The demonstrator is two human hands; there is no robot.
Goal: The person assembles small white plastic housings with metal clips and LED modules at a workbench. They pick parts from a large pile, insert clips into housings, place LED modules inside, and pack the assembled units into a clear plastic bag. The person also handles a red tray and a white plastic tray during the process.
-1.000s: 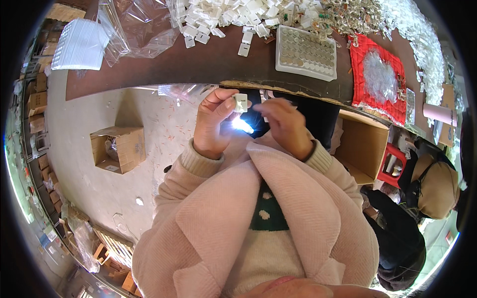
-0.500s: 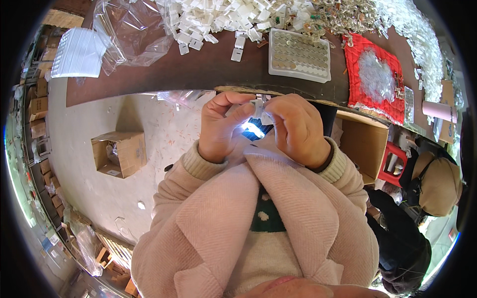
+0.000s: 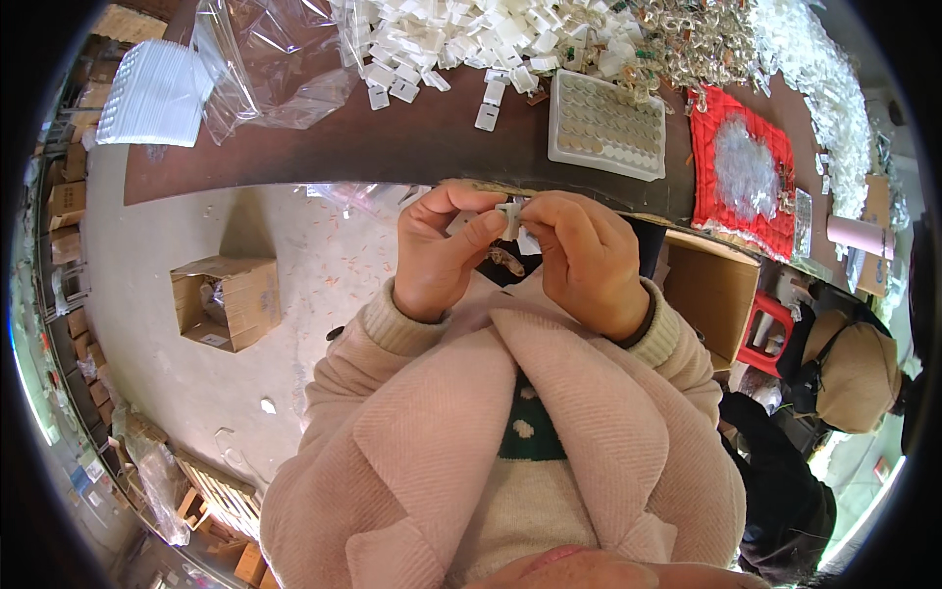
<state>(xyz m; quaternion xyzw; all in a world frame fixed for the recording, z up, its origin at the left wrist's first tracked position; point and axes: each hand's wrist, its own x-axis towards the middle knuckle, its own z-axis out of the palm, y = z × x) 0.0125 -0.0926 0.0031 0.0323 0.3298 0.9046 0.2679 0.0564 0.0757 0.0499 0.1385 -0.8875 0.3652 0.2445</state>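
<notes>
Close to the body, both hands are up in front of a pink coat. The left hand (image 3: 444, 257) and the right hand (image 3: 587, 257) meet at the fingertips, and together they pinch a small white plastic piece (image 3: 511, 216). Each grip is clenched on that piece, thumb against finger. The piece sits just below the edge of the desk (image 3: 432, 147), held in the air and not resting on anything.

A moment ago a bright light shone between the hands and something dark showed there. Now the light is gone and the dark thing is hidden, maybe behind the right hand; it is hard to tell. The hands have also come closer together. It looks like the little piece is being pressed shut or fitted.

A bit farther off, on the desk, lies a white tray (image 3: 605, 125) with rows of round bits. Beside it is a red cloth (image 3: 743, 167) with a fluffy clear heap on it. At the far edge is a big pile of white pieces (image 3: 461, 39), and clear plastic bags (image 3: 270, 64) lie to the left. Down on the floor stands an open cardboard box (image 3: 228, 299).
</notes>
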